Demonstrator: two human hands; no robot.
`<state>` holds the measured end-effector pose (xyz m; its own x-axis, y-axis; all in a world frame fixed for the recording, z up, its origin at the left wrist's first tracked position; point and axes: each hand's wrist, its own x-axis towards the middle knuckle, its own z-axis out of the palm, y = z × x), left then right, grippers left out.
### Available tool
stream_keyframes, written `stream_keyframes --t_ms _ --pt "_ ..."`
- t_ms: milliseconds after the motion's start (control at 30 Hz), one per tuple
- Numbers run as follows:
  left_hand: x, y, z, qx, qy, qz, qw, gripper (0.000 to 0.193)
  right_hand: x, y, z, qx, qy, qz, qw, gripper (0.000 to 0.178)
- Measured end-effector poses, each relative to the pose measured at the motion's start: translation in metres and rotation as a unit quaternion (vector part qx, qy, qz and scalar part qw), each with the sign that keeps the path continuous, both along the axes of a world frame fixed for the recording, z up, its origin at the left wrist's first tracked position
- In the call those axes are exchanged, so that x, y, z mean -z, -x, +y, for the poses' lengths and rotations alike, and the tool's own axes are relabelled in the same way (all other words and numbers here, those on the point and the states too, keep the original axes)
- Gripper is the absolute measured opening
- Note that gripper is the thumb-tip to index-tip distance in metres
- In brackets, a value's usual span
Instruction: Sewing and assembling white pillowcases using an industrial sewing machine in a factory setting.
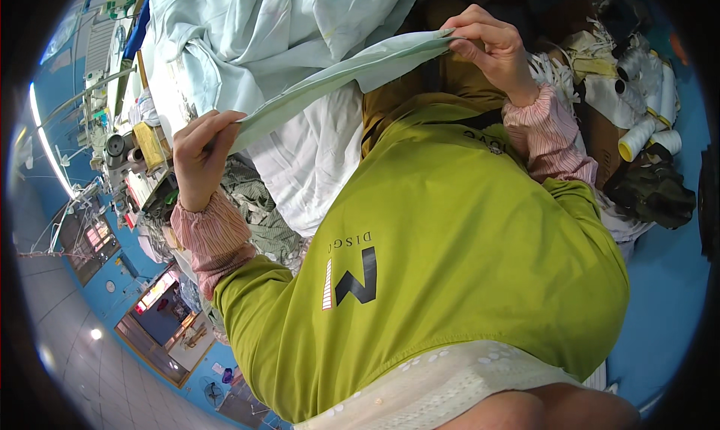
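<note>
We note the left hand [199, 156], fingers clamped on one end of a pale green fabric strip [384, 64], right hand [496, 51] pinching the other, the strip spanning between them, light cloth [277, 21] heaped beyond.

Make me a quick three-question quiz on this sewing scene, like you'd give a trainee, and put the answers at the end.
1. Multiple choice: what does the person's bare left hand hold?
A) Black metal scissors
B) One end of a long pale green cloth strip
C) A wooden ruler

2. True or false: the person's bare right hand is empty.

3. Fill in the blank: the white cylindrical thread spools with yellow ends lie toward the person's ____ side.

Key:
1. B.
2. False; the right hand pinches the strip's other end.
3. Right.
</note>
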<state>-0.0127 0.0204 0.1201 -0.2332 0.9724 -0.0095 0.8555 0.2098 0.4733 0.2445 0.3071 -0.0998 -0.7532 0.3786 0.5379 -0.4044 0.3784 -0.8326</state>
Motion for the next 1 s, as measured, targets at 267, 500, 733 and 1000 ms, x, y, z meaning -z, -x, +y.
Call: stream_keyframes --t_ms 267,500,733,1000 --pt "0.019 -0.027 0.018 0.086 0.025 0.081 0.993 0.014 0.052 -0.011 -0.038 0.052 -0.032 -0.12 0.991 0.014" --pt "0.035 -0.027 0.027 0.149 0.046 0.113 0.981 0.014 0.057 0.007 -0.058 -0.016 -0.112 -0.136 0.984 0.023" --pt "0.036 -0.028 0.03 0.151 0.048 0.12 0.98 0.013 0.021 0.041 -0.084 -0.06 -0.143 -0.015 0.988 0.02" --pt "0.036 -0.03 0.042 0.164 0.049 0.131 0.976 0.009 -0.012 0.076 -0.109 0.028 -0.123 -0.013 0.992 0.018"
